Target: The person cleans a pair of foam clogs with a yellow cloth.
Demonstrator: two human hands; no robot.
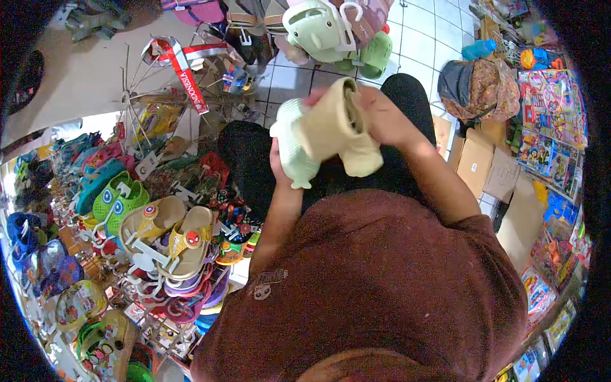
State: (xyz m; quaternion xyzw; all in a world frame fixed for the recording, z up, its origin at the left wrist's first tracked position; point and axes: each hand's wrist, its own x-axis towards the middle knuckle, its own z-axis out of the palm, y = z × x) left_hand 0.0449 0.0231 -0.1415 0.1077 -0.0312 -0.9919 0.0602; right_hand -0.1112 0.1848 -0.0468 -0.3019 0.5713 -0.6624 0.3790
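Above my lap, my left hand (277,160) is closed around the edge of a pale mint-green item (294,149) with a ribbed surface and wavy outline. Its exact kind does not show. My right hand (382,118) grips a beige, boot-shaped piece (332,130) with a dark opening at its upper end. The beige piece lies across the green one and hides part of it. Most fingers of both hands are covered by these items, and the beige one is slightly blurred.
Racks of children's sandals (168,232) crowd the left side. Hanging mint-green shoes (321,32) are ahead, near an Indonesia lanyard (184,73) on a wire rack. To the right are a patterned backpack (480,89), a cardboard box (471,162) and packaged toys (552,108).
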